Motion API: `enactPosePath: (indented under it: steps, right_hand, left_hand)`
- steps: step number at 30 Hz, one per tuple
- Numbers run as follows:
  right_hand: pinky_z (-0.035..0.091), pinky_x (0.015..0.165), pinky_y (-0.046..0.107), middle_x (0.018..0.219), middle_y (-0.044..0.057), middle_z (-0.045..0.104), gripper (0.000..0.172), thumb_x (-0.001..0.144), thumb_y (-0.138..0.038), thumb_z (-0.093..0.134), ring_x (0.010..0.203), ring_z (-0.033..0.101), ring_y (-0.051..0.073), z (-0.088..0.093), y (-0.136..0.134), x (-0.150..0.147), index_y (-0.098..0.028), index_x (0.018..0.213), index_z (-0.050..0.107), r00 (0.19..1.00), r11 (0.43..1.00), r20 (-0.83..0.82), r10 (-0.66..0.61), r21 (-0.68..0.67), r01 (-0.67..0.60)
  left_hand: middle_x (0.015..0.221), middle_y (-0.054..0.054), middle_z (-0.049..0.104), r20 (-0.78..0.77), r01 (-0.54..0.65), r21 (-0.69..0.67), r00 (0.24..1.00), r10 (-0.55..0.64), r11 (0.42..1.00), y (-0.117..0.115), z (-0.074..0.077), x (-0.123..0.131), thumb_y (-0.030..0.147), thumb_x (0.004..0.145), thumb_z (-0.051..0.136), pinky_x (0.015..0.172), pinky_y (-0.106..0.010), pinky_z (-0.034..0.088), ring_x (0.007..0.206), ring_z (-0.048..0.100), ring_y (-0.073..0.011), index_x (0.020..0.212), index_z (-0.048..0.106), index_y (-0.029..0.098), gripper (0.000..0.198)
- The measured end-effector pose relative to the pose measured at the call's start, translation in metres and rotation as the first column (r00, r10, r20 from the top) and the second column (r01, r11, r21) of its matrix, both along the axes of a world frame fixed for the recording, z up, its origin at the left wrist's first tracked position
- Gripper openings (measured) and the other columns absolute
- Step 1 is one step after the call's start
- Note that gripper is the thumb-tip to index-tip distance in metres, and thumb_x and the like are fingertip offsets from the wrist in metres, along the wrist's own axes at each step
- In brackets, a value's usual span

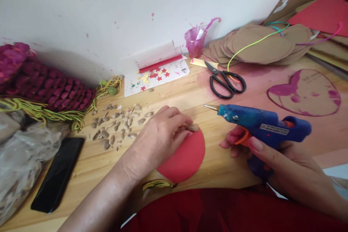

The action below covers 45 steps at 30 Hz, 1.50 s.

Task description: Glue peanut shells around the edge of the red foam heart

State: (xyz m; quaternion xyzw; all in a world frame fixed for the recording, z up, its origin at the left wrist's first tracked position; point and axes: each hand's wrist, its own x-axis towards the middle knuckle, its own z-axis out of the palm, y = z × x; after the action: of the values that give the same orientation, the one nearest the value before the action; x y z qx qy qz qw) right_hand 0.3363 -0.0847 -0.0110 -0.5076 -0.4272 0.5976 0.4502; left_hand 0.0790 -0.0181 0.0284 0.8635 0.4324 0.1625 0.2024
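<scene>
My left hand [165, 130] pinches a peanut [191, 127] at the upper edge of a red paper disc [187, 159], which lies flat on the wooden table. Whether the peanut touches the paper I cannot tell. My right hand [274, 163] is wrapped round a blue hot glue gun [252, 119], fingers by its orange trigger. Its metal nozzle points left, raised above the table and apart from the disc. Several loose peanuts [116, 125] are scattered left of my left hand. A yellow-green tassel [157, 184] sticks out below the disc.
Black-handled scissors [227, 81] lie behind the glue gun. A stained cardboard heart [304, 94] is at right, stacked cardboard ovals [258, 43] behind. A pink cup [195, 41] stands by the wall. White paper [174, 74] holds star cutouts. A black phone [58, 174] and plastic bag [24, 163] are left.
</scene>
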Motion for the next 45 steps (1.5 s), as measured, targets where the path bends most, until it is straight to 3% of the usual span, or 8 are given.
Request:
enactPosePath:
  steps: [6, 18, 23, 25, 28, 35, 40, 45]
  right_hand:
    - [0.062, 0.076, 0.026, 0.094, 0.002, 0.079, 0.020, 0.091, -0.044, 0.068, 0.085, 0.075, 0.021, -0.002, -0.002, 0.003, -0.032, 0.101, 0.079, 0.999, 0.999, -0.007, 0.039, -0.010, -0.039]
    - [0.061, 0.078, 0.027, 0.098, 0.004, 0.079, 0.023, 0.089, -0.048, 0.069, 0.090, 0.075, 0.022, 0.004, -0.002, 0.002, -0.031, 0.101, 0.080, 0.999, 0.996, 0.022, 0.025, -0.085, -0.024]
    - [0.060, 0.080, 0.025, 0.098, 0.004, 0.079, 0.023, 0.087, -0.048, 0.071, 0.092, 0.073, 0.022, 0.006, -0.003, 0.003, -0.030, 0.097, 0.080, 1.000, 0.994, 0.004, 0.020, -0.111, -0.020]
    - [0.059, 0.081, 0.025, 0.101, 0.005, 0.078, 0.023, 0.087, -0.047, 0.071, 0.095, 0.072, 0.022, 0.005, -0.003, 0.004, -0.029, 0.099, 0.080, 0.999, 0.993, 0.000, 0.042, -0.112, -0.042]
    - [0.058, 0.082, 0.023, 0.102, 0.005, 0.077, 0.023, 0.087, -0.046, 0.071, 0.097, 0.071, 0.023, 0.002, -0.003, 0.007, -0.029, 0.100, 0.081, 0.998, 0.993, -0.004, 0.062, -0.099, -0.062]
    - [0.057, 0.082, 0.023, 0.101, 0.005, 0.077, 0.021, 0.086, -0.045, 0.073, 0.095, 0.071, 0.021, 0.003, -0.001, 0.002, -0.029, 0.098, 0.081, 0.999, 0.995, -0.034, 0.027, -0.096, -0.030]
    - [0.056, 0.081, 0.025, 0.093, 0.004, 0.076, 0.019, 0.085, -0.044, 0.075, 0.092, 0.071, 0.022, 0.008, -0.001, -0.003, -0.028, 0.094, 0.080, 0.996, 0.992, -0.088, -0.033, -0.125, 0.021]
    - [0.057, 0.082, 0.028, 0.095, 0.004, 0.075, 0.017, 0.088, -0.042, 0.072, 0.089, 0.069, 0.020, 0.002, -0.001, -0.001, -0.028, 0.094, 0.080, 0.998, 0.998, -0.070, 0.003, -0.062, -0.007]
  left_hand:
    - [0.098, -0.003, 0.065, -0.028, -0.004, -0.064, 1.000, 0.002, 0.998, 0.000, -0.001, 0.003, 0.016, 0.094, 0.063, 0.085, -0.033, 0.049, 0.097, 0.060, -0.0189, 0.102, 0.069, 0.021, 0.012]
    - [0.097, -0.004, 0.065, -0.027, -0.015, -0.043, 1.000, 0.014, 0.999, 0.000, -0.007, 0.006, 0.015, 0.096, 0.059, 0.085, -0.032, 0.050, 0.095, 0.062, -0.0181, 0.100, 0.069, 0.020, 0.012]
    - [0.098, -0.004, 0.067, 0.006, -0.048, -0.013, 0.999, 0.048, 0.999, 0.002, -0.001, -0.001, 0.017, 0.095, 0.063, 0.082, -0.031, 0.051, 0.090, 0.064, -0.0168, 0.112, 0.069, 0.019, 0.018]
    - [0.089, -0.004, 0.068, 0.029, -0.107, 0.038, 0.994, 0.106, 0.994, 0.005, 0.005, -0.007, 0.023, 0.095, 0.063, 0.075, -0.030, 0.050, 0.082, 0.063, -0.0162, 0.101, 0.072, 0.018, 0.012]
    - [0.080, -0.004, 0.067, 0.041, -0.164, 0.106, 0.986, 0.161, 0.981, 0.008, 0.012, -0.012, 0.026, 0.100, 0.055, 0.068, -0.029, 0.048, 0.074, 0.062, -0.0153, 0.085, 0.072, 0.017, 0.024]
    - [0.102, -0.004, 0.068, 0.044, 0.023, 0.044, 0.999, -0.025, 0.999, -0.002, 0.008, 0.000, 0.017, 0.099, 0.056, 0.081, -0.027, 0.052, 0.091, 0.066, -0.0142, 0.104, 0.071, 0.020, 0.016]
    - [0.101, -0.004, 0.067, -0.025, 0.046, 0.003, 0.999, -0.046, 0.999, -0.007, -0.004, 0.006, 0.018, 0.101, 0.053, 0.084, -0.029, 0.051, 0.090, 0.065, -0.0151, 0.105, 0.070, 0.020, 0.018]
    - [0.096, -0.005, 0.068, -0.076, 0.039, 0.053, 0.997, -0.035, 0.998, -0.009, -0.008, 0.008, 0.018, 0.099, 0.055, 0.081, -0.031, 0.051, 0.087, 0.065, -0.0171, 0.103, 0.070, 0.019, 0.015]
